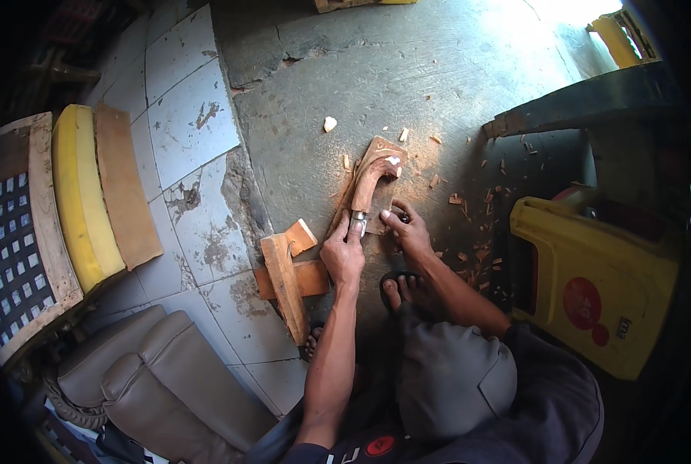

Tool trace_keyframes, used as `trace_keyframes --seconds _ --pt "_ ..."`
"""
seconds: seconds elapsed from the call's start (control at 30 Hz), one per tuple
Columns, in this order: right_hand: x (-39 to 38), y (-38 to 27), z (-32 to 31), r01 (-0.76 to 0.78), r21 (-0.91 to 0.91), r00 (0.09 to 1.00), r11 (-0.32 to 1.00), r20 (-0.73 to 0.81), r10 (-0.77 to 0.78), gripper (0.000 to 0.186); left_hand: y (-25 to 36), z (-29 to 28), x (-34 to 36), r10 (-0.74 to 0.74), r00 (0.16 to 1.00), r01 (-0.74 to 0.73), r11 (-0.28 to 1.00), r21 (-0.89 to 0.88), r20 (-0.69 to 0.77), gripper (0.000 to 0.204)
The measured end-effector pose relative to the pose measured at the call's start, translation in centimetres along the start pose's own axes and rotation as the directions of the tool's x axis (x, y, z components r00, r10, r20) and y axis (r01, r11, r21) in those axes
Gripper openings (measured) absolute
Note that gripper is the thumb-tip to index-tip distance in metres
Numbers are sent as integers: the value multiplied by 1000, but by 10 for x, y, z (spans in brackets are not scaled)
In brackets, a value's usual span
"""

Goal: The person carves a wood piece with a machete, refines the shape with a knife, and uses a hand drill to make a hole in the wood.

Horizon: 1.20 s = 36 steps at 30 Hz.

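Note:
A carved reddish wooden piece [366, 189] with a curved head and a metal fitting at its lower end lies along a worn wooden board [381, 148] on the concrete floor. My left hand [343, 251] grips the metal end, index finger extended along it. My right hand [406, 230] is closed at the board's right edge, thumb beside the fitting; what its fingers hold is partly hidden and dark. Wood chips and sawdust [456, 199] lie around the board.
Wood offcuts [282, 271] lie left of my feet, beside cracked tiles [189, 108]. Padded brown cushions [179, 383], a yellow foam slab [82, 189] and a grid-patterned panel [9, 240] are on the left. A dark bench [570, 104] and yellow plastic stool [608, 286] stand right.

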State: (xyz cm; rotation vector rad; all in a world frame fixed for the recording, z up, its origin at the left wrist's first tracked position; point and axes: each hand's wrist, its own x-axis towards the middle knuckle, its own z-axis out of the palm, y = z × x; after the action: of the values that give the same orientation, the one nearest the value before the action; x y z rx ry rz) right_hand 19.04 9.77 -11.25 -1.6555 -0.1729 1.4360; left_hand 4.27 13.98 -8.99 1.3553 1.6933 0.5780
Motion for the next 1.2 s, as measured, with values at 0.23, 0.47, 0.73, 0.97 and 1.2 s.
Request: trace_keyframes --seconds 0.23,0.47,0.73,0.97,1.2 --pt "1 0 1 4 2 1000 1000 -6 -4 60 2 -1 -1 0 1000 0 999 37 2 41" --pt "-3 -5 2 -1 -28 1000 1000 -21 0 60 2 -1 1 13 1000 -12 999 52 -5 40" --pt "5 -4 -5 260 -582 892 770 -159 -422 44 3 0 1 -25 1000 25 1000 -3 4 41" --pt "-7 -39 -19 388 -454 851 802 -156 -501 47 4 0 0 -17 1000 17 1000 7 -1 42" --pt "-11 -38 -4 522 -265 832 811 -50 -552 24 8 -3 -2 -16 1000 16 999 30 15 42"
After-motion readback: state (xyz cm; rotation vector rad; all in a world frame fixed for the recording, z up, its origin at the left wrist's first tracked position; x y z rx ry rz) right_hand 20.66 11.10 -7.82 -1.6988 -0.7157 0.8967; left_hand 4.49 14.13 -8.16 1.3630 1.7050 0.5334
